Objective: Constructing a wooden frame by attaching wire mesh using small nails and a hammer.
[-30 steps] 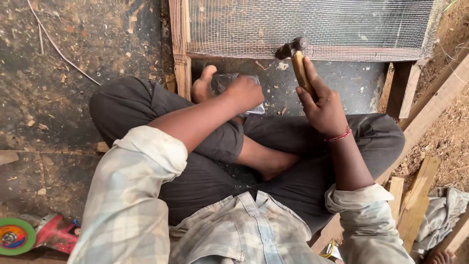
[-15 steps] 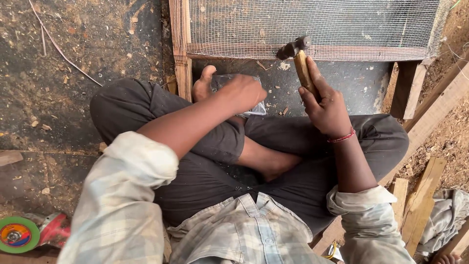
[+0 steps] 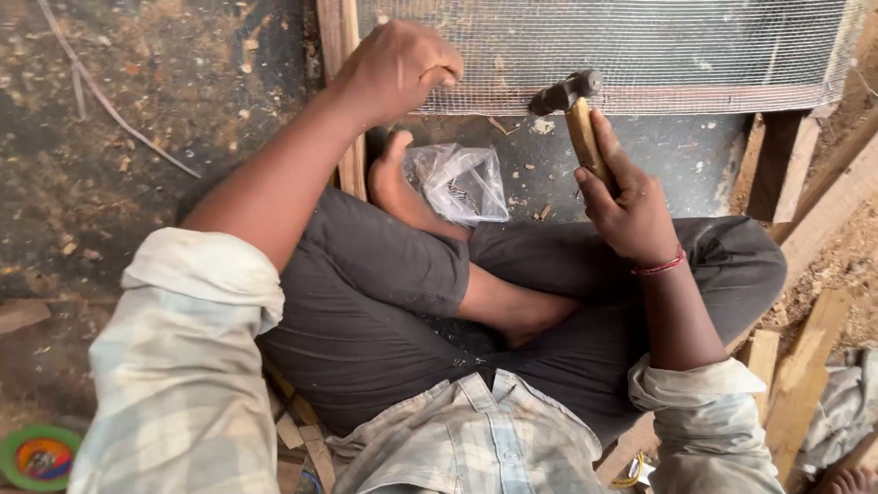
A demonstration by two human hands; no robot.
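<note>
A wooden frame (image 3: 340,55) covered with wire mesh (image 3: 640,41) lies on the dark floor (image 3: 165,137) and fills the top of the view, its lower rail running across just in front of the seated person's crossed legs (image 3: 384,302). Wood chips and shavings are scattered over the floor, and loose wooden planks (image 3: 805,366) lie along the right side, near the person's right knee.

The left hand (image 3: 398,69) is stretched out to the frame's lower-left corner, resting on the mesh edge where the upright post meets the rail. Its fingers (image 3: 439,73) are curled shut in a pinch against the rail; whatever they pinch is too small to make out.

The right hand (image 3: 631,210) is raised above the right thigh, its fingers wrapped tight around the wooden handle of a hammer (image 3: 576,114). The handle stands nearly upright, and the dark metal head sits at the level of the lower rail, to the right of the left hand and apart from it. A red thread band (image 3: 660,267) circles the right wrist.

A clear plastic bag (image 3: 457,183) holding small metal pieces lies on the floor between the frame and the legs, just beside the bare foot (image 3: 395,178).

A small round green lid (image 3: 37,457) sits at the bottom left corner.
</note>
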